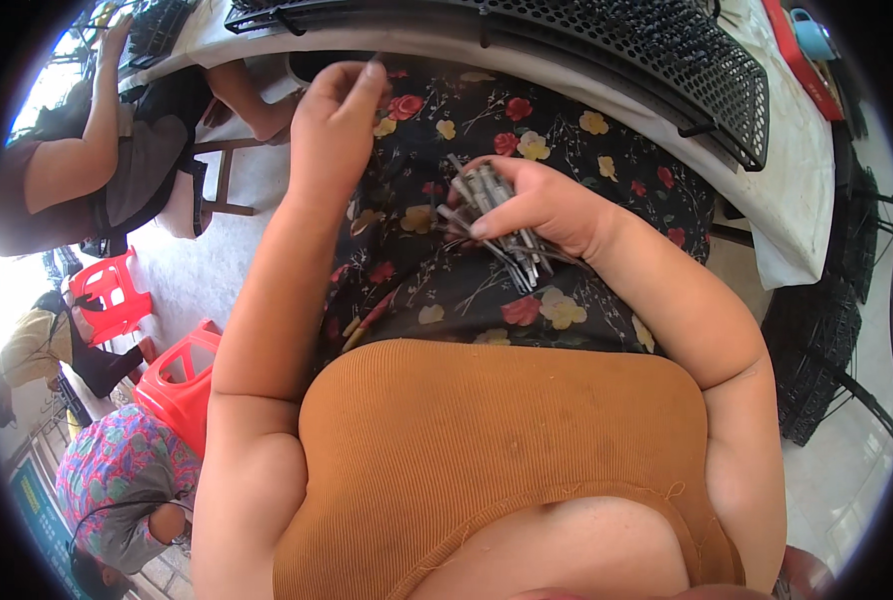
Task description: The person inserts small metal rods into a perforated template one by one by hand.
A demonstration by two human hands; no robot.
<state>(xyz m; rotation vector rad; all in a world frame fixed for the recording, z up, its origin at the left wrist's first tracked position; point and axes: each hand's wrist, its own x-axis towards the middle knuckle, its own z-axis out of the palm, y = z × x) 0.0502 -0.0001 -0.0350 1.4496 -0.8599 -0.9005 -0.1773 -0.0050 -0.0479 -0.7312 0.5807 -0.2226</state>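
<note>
My right hand (552, 210) is wrapped round a loose bundle of thin grey metal pieces (512, 235), like short rods or clips. Their ends stick out at several angles above my lap. Farther forward and to the left, my left hand (342, 115) is raised near the table edge, its fingers curled in and the thumb pressed toward them. Whatever sits at those fingertips is too small and blurred to name. Under both hands spreads a black cloth (447, 130) with red and yellow flowers.
A black perforated metal rack (617, 75) lies on the white-covered table (802, 220) ahead. More black racks (817, 350) are stacked at the right. Red plastic stools (182, 375) stand at the left, near other people (132, 480). A blue cup (812, 38) sits far right.
</note>
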